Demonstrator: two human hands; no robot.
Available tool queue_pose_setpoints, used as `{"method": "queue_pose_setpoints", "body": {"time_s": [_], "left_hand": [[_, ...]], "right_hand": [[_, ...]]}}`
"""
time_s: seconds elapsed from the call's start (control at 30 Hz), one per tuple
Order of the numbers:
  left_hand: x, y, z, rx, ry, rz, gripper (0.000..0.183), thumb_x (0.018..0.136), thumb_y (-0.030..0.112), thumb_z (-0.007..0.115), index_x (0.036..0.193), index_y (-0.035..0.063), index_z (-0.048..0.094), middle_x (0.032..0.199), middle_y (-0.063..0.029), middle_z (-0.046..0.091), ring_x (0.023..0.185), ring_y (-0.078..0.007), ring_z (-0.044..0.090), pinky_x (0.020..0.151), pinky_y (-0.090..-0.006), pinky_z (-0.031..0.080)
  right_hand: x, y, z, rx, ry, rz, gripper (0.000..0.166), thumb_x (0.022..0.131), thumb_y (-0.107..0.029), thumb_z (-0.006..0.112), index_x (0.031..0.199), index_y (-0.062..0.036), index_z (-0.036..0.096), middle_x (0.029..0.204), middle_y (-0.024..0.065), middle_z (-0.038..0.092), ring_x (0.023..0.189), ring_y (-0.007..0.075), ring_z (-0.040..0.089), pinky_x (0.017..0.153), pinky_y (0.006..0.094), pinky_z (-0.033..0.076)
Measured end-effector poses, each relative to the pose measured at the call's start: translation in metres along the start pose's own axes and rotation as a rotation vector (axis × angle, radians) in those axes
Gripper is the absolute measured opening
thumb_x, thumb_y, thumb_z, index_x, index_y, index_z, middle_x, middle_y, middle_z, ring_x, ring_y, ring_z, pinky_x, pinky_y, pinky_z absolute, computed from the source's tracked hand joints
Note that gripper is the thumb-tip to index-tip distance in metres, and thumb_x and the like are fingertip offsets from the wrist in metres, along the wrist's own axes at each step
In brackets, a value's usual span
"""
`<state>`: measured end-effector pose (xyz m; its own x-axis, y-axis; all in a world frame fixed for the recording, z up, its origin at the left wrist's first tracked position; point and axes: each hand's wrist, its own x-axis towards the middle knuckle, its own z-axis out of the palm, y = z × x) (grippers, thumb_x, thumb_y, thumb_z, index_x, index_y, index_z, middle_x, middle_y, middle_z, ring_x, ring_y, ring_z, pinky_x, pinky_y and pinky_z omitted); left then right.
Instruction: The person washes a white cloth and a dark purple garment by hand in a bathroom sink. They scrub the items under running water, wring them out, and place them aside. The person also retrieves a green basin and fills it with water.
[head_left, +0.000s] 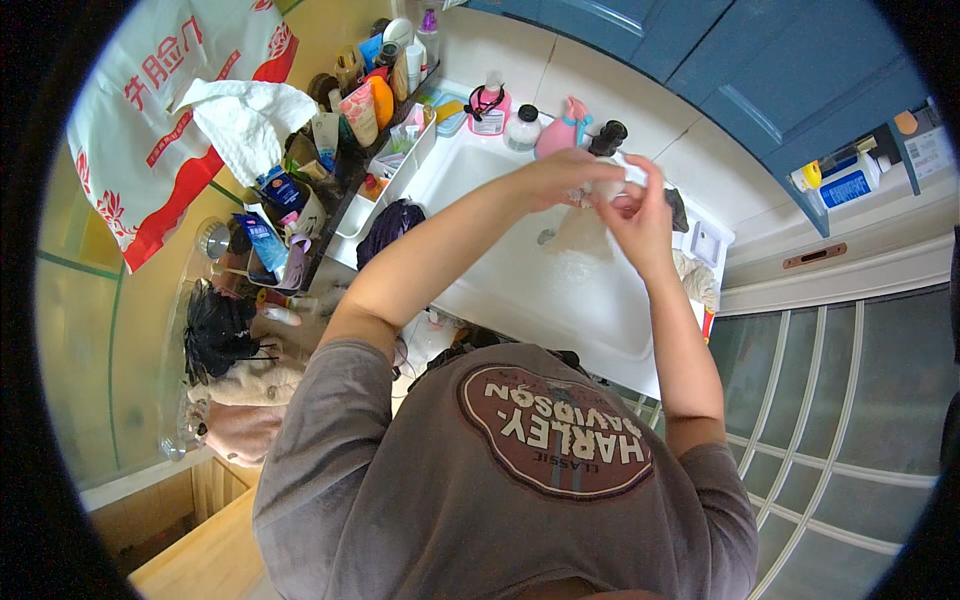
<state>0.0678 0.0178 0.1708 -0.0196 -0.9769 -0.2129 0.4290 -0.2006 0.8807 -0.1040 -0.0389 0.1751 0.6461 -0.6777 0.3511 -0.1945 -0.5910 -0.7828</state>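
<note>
Over the white sink (510, 262), both hands meet just in front of the black faucet (608, 138). Between them is a small whitish object (606, 178), blurred and partly covered by fingers, so its kind is unclear. My right hand (637, 214) grips it with bent fingers. From the left, my left hand (566, 177) reaches it with fingers stretched out; whether they hold it cannot be told. Below the hands a pale beige patch (581, 234) spreads towards the basin, either running water or thin cloth. The metal drain (546, 237) lies beside it.
Behind the basin stand a pink pump bottle (489, 112), a black-capped jar (523, 131) and a pink spray bottle (559, 135). A white organizer tray (390, 176) and crowded toiletries line the left. A dark purple cloth (390, 229) hangs there. Blue cabinets (765, 90) overhang the back right.
</note>
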Motion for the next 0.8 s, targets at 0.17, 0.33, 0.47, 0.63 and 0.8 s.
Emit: {"method": "queue_pose_setpoints", "body": {"time_s": [0.17, 0.33, 0.47, 0.63, 0.8], "left_hand": [[0.026, -0.028, -0.010, 0.340, -0.044, 0.147, 0.034, 0.080, 0.020, 0.074, 0.108, 0.0022, 0.066, 0.100, -0.0059, 0.066, 0.093, -0.0140, 0.060, 0.081, -0.0306, 0.047], [0.033, -0.034, 0.003, 0.768, -0.120, 0.616, 0.017, 0.083, 0.014, 0.068, 0.097, 0.0043, 0.071, 0.096, -0.0069, 0.069, 0.092, -0.0159, 0.063, 0.085, -0.0300, 0.048], [0.010, -0.029, 0.026, 0.877, -0.234, 0.685, 0.018, 0.081, 0.014, 0.068, 0.098, 0.0094, 0.071, 0.094, -0.0082, 0.068, 0.090, -0.0183, 0.064, 0.082, -0.0298, 0.048], [-0.032, -0.043, 0.041, 0.893, -0.467, 0.441, 0.016, 0.081, 0.013, 0.070, 0.097, 0.0088, 0.071, 0.090, -0.0077, 0.067, 0.085, -0.0170, 0.062, 0.079, -0.0301, 0.048], [-0.027, -0.069, 0.016, 0.692, -0.309, 0.332, 0.015, 0.080, 0.010, 0.071, 0.095, 0.0082, 0.069, 0.090, -0.0052, 0.066, 0.084, -0.0162, 0.062, 0.079, -0.0302, 0.048]], "right_hand": [[-0.019, 0.012, -0.020, 0.475, -0.134, 0.206, 0.048, 0.088, -0.001, 0.051, 0.134, -0.0091, 0.042, 0.097, 0.0169, 0.068, 0.087, 0.0242, 0.070, 0.075, 0.0299, 0.056], [-0.053, 0.094, -0.023, 0.710, 0.139, 0.968, 0.059, 0.096, -0.045, 0.037, 0.136, -0.0013, 0.038, 0.122, 0.0284, 0.056, 0.105, 0.0370, 0.062, 0.087, 0.0486, 0.054], [-0.070, 0.100, 0.026, 1.386, -0.103, 1.441, 0.095, 0.086, -0.074, 0.038, 0.140, 0.0037, 0.027, 0.137, 0.0359, 0.037, 0.128, 0.0511, 0.038, 0.106, 0.0596, 0.034], [-0.078, 0.174, 0.041, 1.468, -0.170, 0.698, 0.072, 0.095, -0.059, 0.030, 0.136, -0.0001, 0.036, 0.123, 0.0253, 0.049, 0.114, 0.0415, 0.050, 0.099, 0.0574, 0.041], [-0.065, 0.214, 0.026, 1.924, -0.095, 0.697, 0.046, 0.095, -0.044, 0.038, 0.108, -0.0041, 0.057, 0.086, 0.0138, 0.057, 0.088, 0.0275, 0.056, 0.092, 0.0472, 0.046]]}}
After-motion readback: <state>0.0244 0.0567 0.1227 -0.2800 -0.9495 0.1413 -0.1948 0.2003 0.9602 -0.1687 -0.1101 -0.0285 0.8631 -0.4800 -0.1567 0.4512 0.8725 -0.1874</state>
